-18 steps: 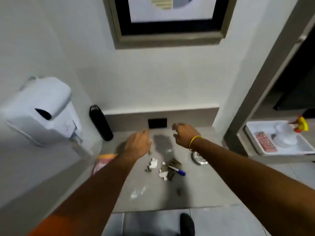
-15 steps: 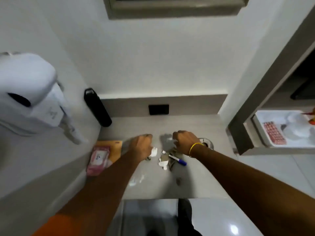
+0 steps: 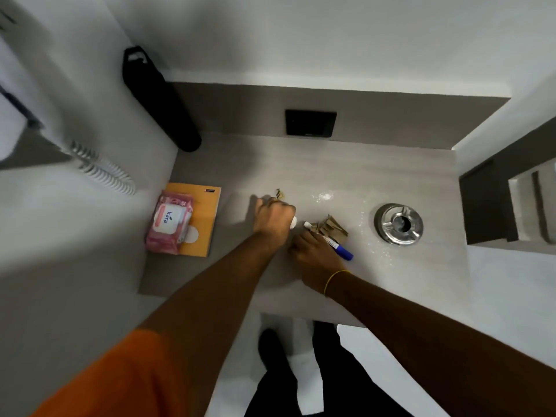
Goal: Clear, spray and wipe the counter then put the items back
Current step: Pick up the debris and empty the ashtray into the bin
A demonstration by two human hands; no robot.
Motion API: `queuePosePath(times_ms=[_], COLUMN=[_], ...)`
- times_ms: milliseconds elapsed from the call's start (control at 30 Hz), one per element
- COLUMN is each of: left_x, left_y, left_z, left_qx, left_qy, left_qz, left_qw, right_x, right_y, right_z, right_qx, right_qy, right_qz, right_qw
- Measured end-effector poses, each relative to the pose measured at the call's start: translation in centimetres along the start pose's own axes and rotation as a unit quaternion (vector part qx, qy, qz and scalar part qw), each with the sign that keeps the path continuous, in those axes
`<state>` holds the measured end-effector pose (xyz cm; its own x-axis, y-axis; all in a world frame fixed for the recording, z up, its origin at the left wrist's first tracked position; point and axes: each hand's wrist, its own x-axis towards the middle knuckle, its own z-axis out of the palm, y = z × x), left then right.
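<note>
Counter clutter sits mid-surface; back strip and right edge lie open.

The one camera sits on my head and looks almost straight down, tilted a little forward, over my outstretched arms onto the worktop. My left hand and right hand lie near the middle of the frame, close enough to tell fingers apart. Beyond my hands the wall closes off the top of the view; nearer than them, at the bottom edge, my shoe shows on the floor
</note>
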<state>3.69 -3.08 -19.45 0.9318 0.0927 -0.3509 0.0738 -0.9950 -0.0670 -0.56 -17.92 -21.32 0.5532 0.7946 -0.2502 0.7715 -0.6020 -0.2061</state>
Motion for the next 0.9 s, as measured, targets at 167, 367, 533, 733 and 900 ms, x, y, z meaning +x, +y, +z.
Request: queuePosePath(times_ms=[167,367,533,733,900], left_x=[-1.1,-3.7,-5.3,-6.3,-5.0], left_y=[-1.7,-5.1,-6.8,-6.9,-5.6], left_z=[0.3,0.8,1.7,2.2,2.5], left_qx=[-0.058,-0.224,-0.162,-0.282,-0.299], left_qy=[0.082,0.085,0.049,0.103,0.066], left_qz=[-0.033,-0.139,-0.094,-0.11,-0.033], left_qw=[0.994,0.961,0.981,0.948,0.951], right_x=[-0.4,-1.2,-1.9,-1.2,0.8], right_y=[-0.3,-1.7,-0.2,0.9,-0.6], right_z=[0.3,-0.6,-1.3,-1.2,-1.5], right_qx=[0.015,0.174,0.359,0.431,0.362], right_qy=[0.065,0.143,0.226,0.222,0.201], right_qz=[-0.019,0.045,0.201,0.31,0.217], right_qw=[0.998,0.973,0.883,0.818,0.884])
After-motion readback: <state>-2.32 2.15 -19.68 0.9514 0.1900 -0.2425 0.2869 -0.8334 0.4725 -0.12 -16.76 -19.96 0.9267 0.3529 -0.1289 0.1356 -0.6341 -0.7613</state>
